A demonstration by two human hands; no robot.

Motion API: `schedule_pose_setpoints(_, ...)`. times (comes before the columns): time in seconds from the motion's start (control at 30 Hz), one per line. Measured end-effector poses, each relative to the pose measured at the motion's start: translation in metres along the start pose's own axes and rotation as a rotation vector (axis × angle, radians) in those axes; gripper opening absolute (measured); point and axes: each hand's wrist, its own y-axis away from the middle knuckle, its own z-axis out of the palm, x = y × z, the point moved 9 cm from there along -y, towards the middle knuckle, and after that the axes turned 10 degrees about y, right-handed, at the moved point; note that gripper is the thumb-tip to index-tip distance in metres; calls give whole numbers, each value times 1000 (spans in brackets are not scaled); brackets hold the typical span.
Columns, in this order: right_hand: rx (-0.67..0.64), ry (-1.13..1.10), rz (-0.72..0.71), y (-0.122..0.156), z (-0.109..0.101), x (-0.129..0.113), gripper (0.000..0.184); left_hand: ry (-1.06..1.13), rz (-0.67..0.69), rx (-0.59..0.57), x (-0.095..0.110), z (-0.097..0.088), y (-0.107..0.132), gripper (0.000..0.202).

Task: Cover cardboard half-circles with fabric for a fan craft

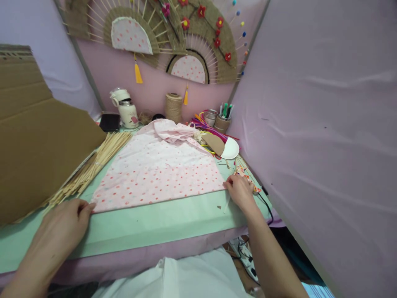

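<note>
A pink cloth with red dots (158, 169) lies spread on the green table top (149, 225). My left hand (62, 229) pinches its near left corner, fingers curled closed. At the near right corner sits my right hand (240, 191), fingers closed on the cloth's edge. The far end of the cloth is bunched up in folds.
A bundle of thin wooden sticks (93, 165) and a large cardboard sheet (34, 145) lie at left. At the back stand a white jug (125, 108), a twine spool (173, 106), a pen cup (222, 120), coloured strips and a white half disc (231, 148). Fabric walls enclose the sides.
</note>
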Motion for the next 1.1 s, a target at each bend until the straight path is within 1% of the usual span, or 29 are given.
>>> schedule_pose_setpoints(0.17,22,-39,7,-9,-4,0,14,1,-8,-1,-1,1,0,37)
schedule_pose_setpoints(0.23,21,-52,-5,-19,-6,-4,15,-4,-12,-10,1,1,0,38)
schedule_pose_setpoints(0.3,16,-39,-38,-32,-8,-12,21,-12,-15,-17,3,0,1,39)
schedule_pose_setpoints(0.4,-35,-13,-134,-59,-7,-28,27,-27,-16,-22,7,0,1,41)
schedule_pose_setpoints(0.5,-103,-23,-260,-86,-4,-46,31,-37,-13,-28,8,0,1,41)
schedule_pose_setpoints(0.6,-203,-31,-374,-106,4,-61,31,-36,-6,-24,6,0,1,40)
schedule_pose_setpoints(0.67,-261,-32,-414,-114,9,-65,29,-34,5,-9,5,0,1,40)
schedule_pose_setpoints(0.77,-285,-52,-436,-119,11,-66,17,-32,23,9,5,1,0,39)
schedule_pose_setpoints(0.83,-270,-84,-437,-117,8,-64,9,-27,32,13,5,1,0,38)
schedule_pose_setpoints(0.9,-245,-131,-439,-113,2,-62,5,-24,31,11,5,1,0,37)
schedule_pose_setpoints(1.0,-219,-221,-438,-104,-5,-58,6,-23,13,1,4,1,0,37)
schedule_pose_setpoints(1.1,-223,-294,-397,-92,-6,-50,14,-17,-12,-21,4,2,0,37)
